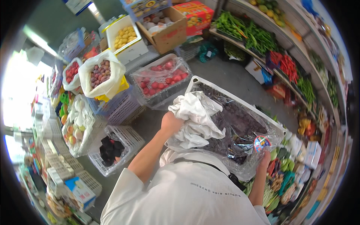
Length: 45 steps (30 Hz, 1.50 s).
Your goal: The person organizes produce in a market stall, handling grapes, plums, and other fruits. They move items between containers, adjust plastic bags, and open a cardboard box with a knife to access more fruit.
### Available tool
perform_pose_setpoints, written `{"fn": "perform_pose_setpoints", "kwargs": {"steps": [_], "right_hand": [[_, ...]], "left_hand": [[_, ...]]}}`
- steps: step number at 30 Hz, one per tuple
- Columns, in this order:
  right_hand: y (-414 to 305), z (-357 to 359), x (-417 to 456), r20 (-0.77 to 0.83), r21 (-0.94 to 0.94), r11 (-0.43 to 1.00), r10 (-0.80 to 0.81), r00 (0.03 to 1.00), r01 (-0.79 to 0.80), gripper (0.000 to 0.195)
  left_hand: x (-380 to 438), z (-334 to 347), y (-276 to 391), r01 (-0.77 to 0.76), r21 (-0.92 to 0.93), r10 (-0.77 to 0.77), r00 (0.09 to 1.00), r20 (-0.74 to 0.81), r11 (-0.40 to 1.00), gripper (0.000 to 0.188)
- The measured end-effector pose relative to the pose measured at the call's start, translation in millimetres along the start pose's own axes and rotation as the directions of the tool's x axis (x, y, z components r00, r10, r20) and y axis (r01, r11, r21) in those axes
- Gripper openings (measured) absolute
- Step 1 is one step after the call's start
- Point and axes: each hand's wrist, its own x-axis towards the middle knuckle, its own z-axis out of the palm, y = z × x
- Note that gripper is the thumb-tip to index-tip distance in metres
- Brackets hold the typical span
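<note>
A white crate [225, 92] of dark grapes [239, 115] is held against the front of my white shirt. Clear plastic film covers the fruit, and a round colourful sticker [262, 143] sits on it near the right end. My left hand [172, 125] grips a crumpled white cloth [197, 112] at the crate's left side. Its fingers are partly hidden by the cloth, so I cannot tell whether they also touch the crate. At the right end, my right hand [265, 161] holds the crate's edge, with the fingertips out of sight.
Ahead stands a box of red fruit [163, 81] under film. Plums in a white bag [101, 74], a basket with dark wrappings [112, 149] and peaches in a bag [76, 132] crowd the left. Vegetable shelves [261, 56] curve along the right, above grey floor [194, 66].
</note>
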Motion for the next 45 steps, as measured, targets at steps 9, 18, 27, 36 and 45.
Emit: {"fn": "perform_pose_setpoints", "kwargs": {"steps": [9,18,27,36,45], "right_hand": [[-115,221,184,0.332,-0.217,0.961,-0.096,0.939,0.174,0.014],[-209,419,237,0.488,-0.156,0.982,-0.014,0.873,0.102,0.016],[-235,547,329,0.691,-0.195,0.952,-0.037,0.721,0.235,0.015],[-232,603,383,0.788,-0.24,0.959,0.101,0.607,0.152,0.019],[-216,601,412,0.774,-0.333,0.936,0.202,0.6,0.115,0.019]], "left_hand": [[128,-12,-2,0.233,-0.249,-0.281,0.943,-0.179,0.94,0.047],[215,-92,65,0.066,-0.451,-0.237,0.912,-0.334,0.89,0.051],[256,-101,107,0.125,-0.381,-0.32,0.799,-0.509,0.916,0.041],[245,-63,132,0.324,-0.402,-0.505,0.689,-0.52,0.856,0.035],[225,-37,153,0.358,-0.307,-0.471,0.704,-0.532,0.882,0.033]]}}
